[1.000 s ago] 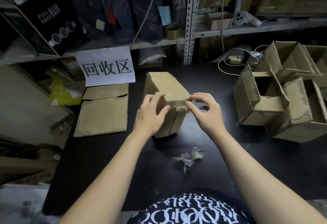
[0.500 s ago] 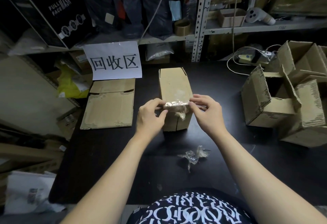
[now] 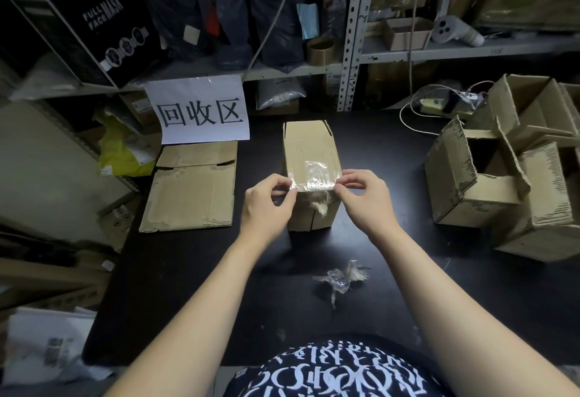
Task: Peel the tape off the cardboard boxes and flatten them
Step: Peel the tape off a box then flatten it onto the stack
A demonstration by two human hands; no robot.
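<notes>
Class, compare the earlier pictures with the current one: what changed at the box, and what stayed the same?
The box was turned square to the person. The left hand let go of its corner and, with the right hand, pinches the tape strip by its ends. The crumpled tape and flattened cardboard stayed put.

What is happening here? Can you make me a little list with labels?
box: stands mid table, taped
tape: clear strip across the box's near top edge
left grip: hand pinches the tape's left end
right grip: hand pinches the tape's right end
flat cardboard: left of the box
tape scrap: crumpled, near the person
open boxes: piled at right
</notes>
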